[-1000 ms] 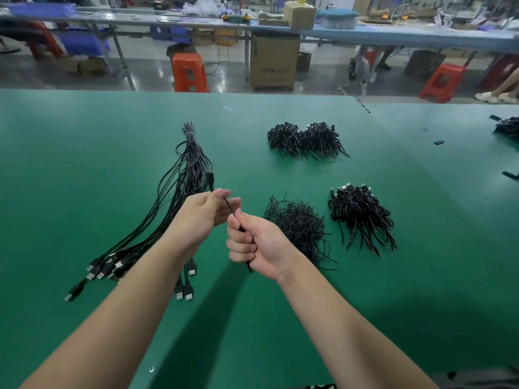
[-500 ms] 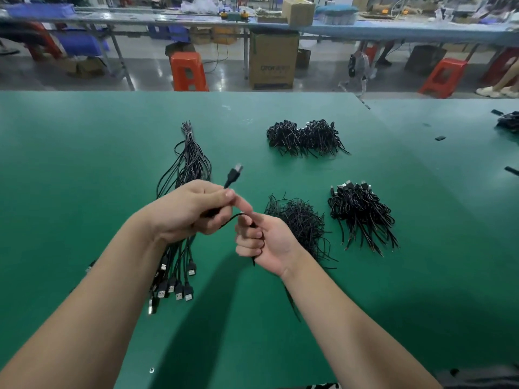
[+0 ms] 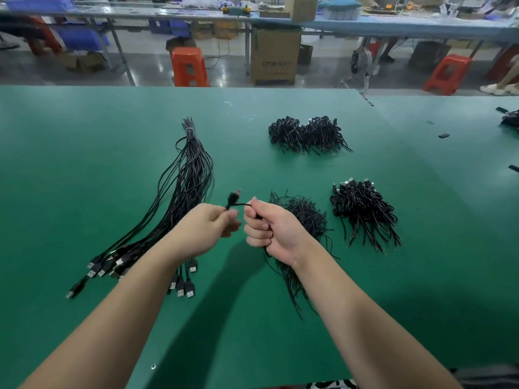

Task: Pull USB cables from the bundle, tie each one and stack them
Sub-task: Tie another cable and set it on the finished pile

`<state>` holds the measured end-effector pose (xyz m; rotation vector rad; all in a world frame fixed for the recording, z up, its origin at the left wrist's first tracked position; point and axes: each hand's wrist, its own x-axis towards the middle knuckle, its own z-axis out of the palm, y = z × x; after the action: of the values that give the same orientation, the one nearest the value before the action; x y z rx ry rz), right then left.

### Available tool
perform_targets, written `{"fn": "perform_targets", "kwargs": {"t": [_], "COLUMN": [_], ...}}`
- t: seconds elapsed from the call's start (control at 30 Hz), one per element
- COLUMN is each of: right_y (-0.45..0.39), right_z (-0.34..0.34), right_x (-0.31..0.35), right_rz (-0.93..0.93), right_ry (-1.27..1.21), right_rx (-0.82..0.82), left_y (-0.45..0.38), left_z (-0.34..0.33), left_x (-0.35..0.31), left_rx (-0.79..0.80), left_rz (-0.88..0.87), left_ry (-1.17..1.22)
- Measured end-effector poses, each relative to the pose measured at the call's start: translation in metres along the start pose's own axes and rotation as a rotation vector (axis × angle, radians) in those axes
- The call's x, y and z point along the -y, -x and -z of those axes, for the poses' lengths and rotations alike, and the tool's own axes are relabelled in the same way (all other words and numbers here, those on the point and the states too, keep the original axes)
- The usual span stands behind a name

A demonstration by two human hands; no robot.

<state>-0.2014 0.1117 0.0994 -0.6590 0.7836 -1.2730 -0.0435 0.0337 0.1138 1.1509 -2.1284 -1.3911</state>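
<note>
Holding one thin black USB cable [image 3: 235, 204] above the green table [image 3: 84, 153], we pinch it near its plug with our left hand [image 3: 207, 226]. Our right hand [image 3: 269, 228] fists around its folded length, just right of the long cable bundle [image 3: 179, 197].

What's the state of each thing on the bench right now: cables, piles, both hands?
Left hand: pinches the cable just below its plug.
Right hand: fist gripping the same cable.
Held cable: short span between the hands, plug pointing up.
Cable bundle: tied at far end, plugs fanned out near.
Loose strand pile: tangled, partly behind the right hand.
Right pile: tied cables stacked.
Far pile: heaped, untouched.
</note>
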Motion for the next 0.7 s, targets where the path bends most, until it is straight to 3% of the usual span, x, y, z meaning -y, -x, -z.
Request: {"fn": "perform_targets", "kwargs": {"t": [0.1,0.17,0.27,0.33,0.43,0.5,0.6,0.7], "right_y": [0.000,-0.002,-0.006,-0.008,-0.010,-0.011,-0.013,-0.013], "right_z": [-0.007,-0.011,-0.012,-0.009,0.000,0.003,-0.002,-0.011], "right_x": [-0.005,-0.010,-0.012,-0.007,0.010,0.022,0.033,0.032], "right_rz": [-0.012,-0.026,-0.011,0.024,0.070,0.088,0.084,0.079], "right_ry": [0.014,0.035,0.098,0.115,0.061,0.025,0.020,0.038], "right_rx": [0.025,0.032,0.021,0.001,-0.032,-0.031,0.016,-0.001], "left_y": [-0.004,-0.009,-0.014,-0.011,0.000,0.009,0.020,0.024], "left_z": [-0.009,-0.008,0.009,0.028,0.052,0.059,0.052,0.042], "left_x": [-0.011,-0.025,-0.046,-0.057,-0.061,-0.057,-0.051,-0.053], "left_rx": [-0.283,-0.372,-0.304,-0.196,-0.012,0.066,0.213,0.273], "left_rz": [-0.036,-0.047,-0.064,-0.102,-0.201,-0.267,-0.231,-0.214], "left_ry": [0.456,0.811,1.191,1.275,1.139,0.823,0.313,-0.013]}}
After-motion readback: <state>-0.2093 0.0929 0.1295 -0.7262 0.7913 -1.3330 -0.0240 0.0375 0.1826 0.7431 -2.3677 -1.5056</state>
